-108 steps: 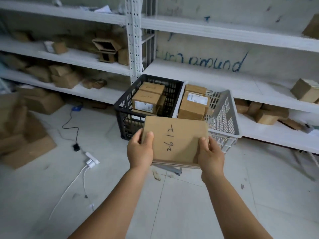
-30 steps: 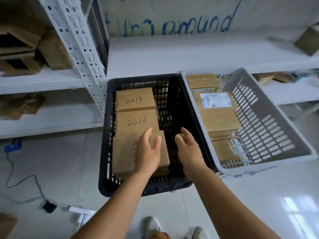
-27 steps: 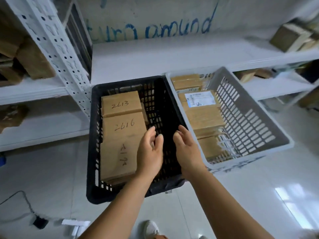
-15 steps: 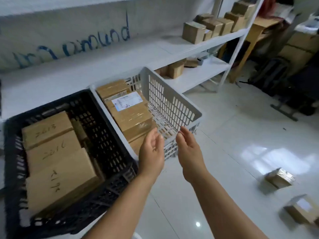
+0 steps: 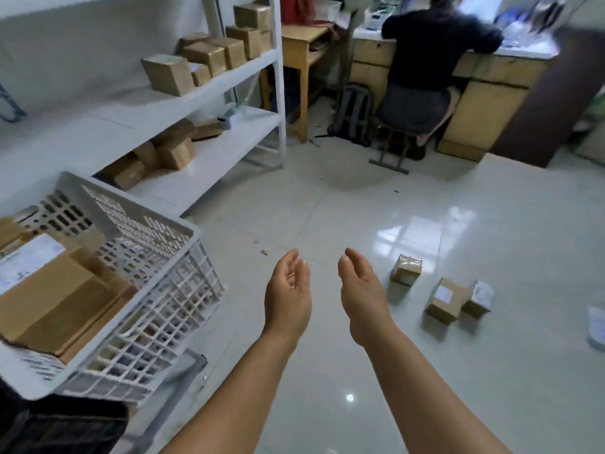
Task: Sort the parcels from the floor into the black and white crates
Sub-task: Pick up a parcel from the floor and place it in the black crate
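White crate point(image 5: 193, 231) holds several cardboard parcels. Three small parcels point(image 5: 406, 274) remain on the floor, right of the crate. Left hand point(image 5: 288, 291) and right hand point(image 5: 361, 294) hover between, fingers relaxed, holding nothing.

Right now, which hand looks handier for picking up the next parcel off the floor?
Probably the right hand. Both hands are empty and open, but the three small parcels on the floor lie on its side, nearest it. The left hand is nearer the white crate.
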Demonstrator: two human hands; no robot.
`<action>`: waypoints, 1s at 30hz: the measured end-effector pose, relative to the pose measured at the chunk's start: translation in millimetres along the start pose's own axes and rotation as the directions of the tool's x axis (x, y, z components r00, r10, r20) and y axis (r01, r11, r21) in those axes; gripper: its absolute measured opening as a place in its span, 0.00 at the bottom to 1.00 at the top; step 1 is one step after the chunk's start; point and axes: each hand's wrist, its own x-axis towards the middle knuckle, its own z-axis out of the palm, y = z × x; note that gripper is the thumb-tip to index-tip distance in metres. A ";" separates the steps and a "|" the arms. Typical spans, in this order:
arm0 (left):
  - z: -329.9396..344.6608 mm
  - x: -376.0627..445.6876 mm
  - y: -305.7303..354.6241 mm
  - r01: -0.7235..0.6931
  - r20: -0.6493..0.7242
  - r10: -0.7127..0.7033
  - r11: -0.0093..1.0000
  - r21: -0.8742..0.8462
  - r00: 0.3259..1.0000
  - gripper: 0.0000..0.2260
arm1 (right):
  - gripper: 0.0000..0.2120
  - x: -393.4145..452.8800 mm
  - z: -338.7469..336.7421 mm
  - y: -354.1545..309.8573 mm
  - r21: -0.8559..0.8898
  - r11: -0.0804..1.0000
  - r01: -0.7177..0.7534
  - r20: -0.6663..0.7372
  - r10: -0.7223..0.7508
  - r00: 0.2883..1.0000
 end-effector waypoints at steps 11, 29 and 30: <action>137.4 37.6 17.2 0.010 0.333 -0.026 0.999 0.050 0.943 0.18 | 0.21 63.0 -116.7 -3.9 0.134 0.990 -0.050 -0.304 0.089 0.949; 290.1 161.6 35.8 0.131 0.590 -0.198 0.979 0.154 0.783 0.17 | 0.15 203.1 -200.0 -28.0 0.228 0.968 -0.106 -0.607 0.227 0.762; 298.3 163.9 35.3 0.140 0.595 -0.213 0.976 0.166 0.775 0.17 | 0.13 208.6 -206.7 -27.0 0.241 0.964 -0.111 -0.607 0.239 0.758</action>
